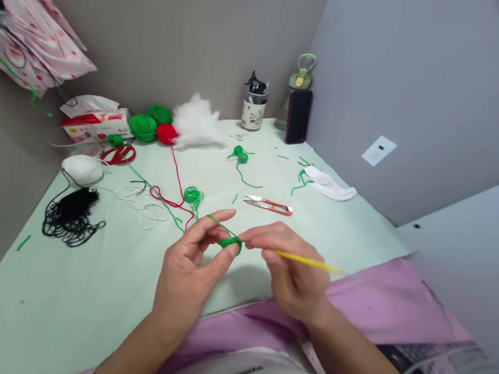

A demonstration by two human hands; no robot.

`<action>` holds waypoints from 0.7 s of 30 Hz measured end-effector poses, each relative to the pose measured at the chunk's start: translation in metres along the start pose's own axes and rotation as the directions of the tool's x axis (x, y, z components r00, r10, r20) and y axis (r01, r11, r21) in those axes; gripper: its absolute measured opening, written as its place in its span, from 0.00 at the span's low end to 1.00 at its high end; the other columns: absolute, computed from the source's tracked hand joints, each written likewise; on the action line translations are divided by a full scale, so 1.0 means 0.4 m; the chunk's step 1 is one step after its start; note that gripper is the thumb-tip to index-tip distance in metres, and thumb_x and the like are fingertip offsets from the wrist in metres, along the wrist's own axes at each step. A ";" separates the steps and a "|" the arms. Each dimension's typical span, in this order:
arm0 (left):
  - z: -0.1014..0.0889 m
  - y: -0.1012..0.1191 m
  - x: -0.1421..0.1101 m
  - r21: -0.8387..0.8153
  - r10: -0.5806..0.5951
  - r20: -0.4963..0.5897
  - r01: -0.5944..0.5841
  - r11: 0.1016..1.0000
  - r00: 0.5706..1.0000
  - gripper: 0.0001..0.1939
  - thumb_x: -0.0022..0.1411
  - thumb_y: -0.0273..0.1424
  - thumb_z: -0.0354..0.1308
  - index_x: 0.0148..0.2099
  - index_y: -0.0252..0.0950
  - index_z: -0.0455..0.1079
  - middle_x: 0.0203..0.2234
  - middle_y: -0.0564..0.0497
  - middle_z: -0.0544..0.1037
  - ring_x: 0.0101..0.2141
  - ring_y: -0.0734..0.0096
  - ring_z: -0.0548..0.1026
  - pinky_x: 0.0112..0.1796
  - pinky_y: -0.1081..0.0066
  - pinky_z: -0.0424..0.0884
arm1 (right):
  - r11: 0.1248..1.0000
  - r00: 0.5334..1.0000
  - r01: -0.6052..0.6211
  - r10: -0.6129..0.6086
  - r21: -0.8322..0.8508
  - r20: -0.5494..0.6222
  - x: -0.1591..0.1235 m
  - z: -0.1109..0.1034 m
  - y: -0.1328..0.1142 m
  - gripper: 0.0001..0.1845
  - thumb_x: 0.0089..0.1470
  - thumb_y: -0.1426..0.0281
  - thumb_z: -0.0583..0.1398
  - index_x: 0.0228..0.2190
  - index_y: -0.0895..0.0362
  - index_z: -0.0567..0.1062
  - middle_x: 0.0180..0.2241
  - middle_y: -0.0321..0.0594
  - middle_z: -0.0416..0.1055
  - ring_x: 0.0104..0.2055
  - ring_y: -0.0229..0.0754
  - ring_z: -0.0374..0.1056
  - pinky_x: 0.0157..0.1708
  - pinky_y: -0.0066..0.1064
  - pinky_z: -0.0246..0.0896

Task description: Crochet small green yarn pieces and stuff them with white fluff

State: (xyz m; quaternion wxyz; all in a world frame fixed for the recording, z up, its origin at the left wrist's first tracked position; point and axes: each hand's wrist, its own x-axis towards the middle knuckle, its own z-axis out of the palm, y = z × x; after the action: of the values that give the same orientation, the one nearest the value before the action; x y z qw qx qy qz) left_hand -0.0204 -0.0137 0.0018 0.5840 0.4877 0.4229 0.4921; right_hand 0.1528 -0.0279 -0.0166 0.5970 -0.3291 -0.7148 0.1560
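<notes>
Between the fingertips of my left hand (190, 263) is a small piece of green crochet work (231, 243), pinched by thumb and fingers. A strand of green yarn (221, 223) runs from it up over the raised index finger. My right hand (291, 265) grips a crochet hook with a yellow handle (308, 259), whose rear end points down to the right. The hook's tip meets the green piece and is hidden by the fingers. Just beyond my hands lie a loose green yarn coil (194, 196) and orange-handled thread snips (270, 205).
Green yarn balls (143, 127), a red yarn ball (166, 133), white stuffing (196, 123) and a tissue box (99, 124) line the back. Black yarn (74, 214) and a white yarn ball (82, 169) lie left. A pen cup (252, 112), phone (299, 117) and bottle (302, 80) stand back right.
</notes>
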 end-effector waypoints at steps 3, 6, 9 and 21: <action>0.007 0.000 -0.001 -0.140 -0.046 0.029 0.050 0.989 0.999 0.23 0.61 0.31 0.74 0.58 0.52 0.81 0.35 0.56 0.75 0.40 0.72 0.73 0.47 0.72 0.69 | 0.938 0.981 0.192 -0.179 -0.290 0.074 -0.011 0.006 0.006 0.24 0.64 0.78 0.63 0.56 0.44 0.78 0.45 0.42 0.83 0.46 0.47 0.80 0.42 0.39 0.77; 0.005 0.004 0.006 -0.320 -0.222 0.189 0.273 0.907 0.957 0.25 0.60 0.35 0.75 0.60 0.47 0.80 0.35 0.54 0.76 0.39 0.71 0.73 0.45 0.72 0.69 | 0.942 0.985 0.169 -0.166 -0.290 0.036 -0.015 0.013 0.012 0.23 0.63 0.78 0.64 0.55 0.42 0.79 0.45 0.41 0.82 0.47 0.46 0.79 0.42 0.39 0.77; -0.001 0.010 0.014 -0.390 -0.298 0.222 0.365 0.846 0.928 0.24 0.59 0.35 0.75 0.57 0.42 0.82 0.35 0.53 0.77 0.37 0.73 0.71 0.43 0.74 0.68 | 0.997 0.990 -0.050 0.056 0.050 -0.130 -0.005 0.016 0.015 0.15 0.69 0.73 0.59 0.49 0.46 0.82 0.40 0.41 0.82 0.40 0.44 0.77 0.38 0.39 0.75; 0.013 0.001 0.013 -0.231 -0.137 0.087 0.154 0.961 0.987 0.23 0.60 0.35 0.74 0.57 0.44 0.82 0.34 0.52 0.79 0.39 0.66 0.75 0.46 0.67 0.71 | 0.998 0.997 -0.051 0.048 -0.047 -0.065 -0.011 0.033 0.014 0.20 0.65 0.76 0.62 0.52 0.43 0.82 0.45 0.41 0.82 0.45 0.46 0.78 0.43 0.40 0.76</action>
State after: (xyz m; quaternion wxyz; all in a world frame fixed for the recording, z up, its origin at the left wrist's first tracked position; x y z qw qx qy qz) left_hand -0.0147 -0.0095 0.0030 0.6872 0.3989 0.3751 0.4774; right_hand 0.1423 -0.0243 -0.0265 0.6072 -0.3659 -0.6907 0.1427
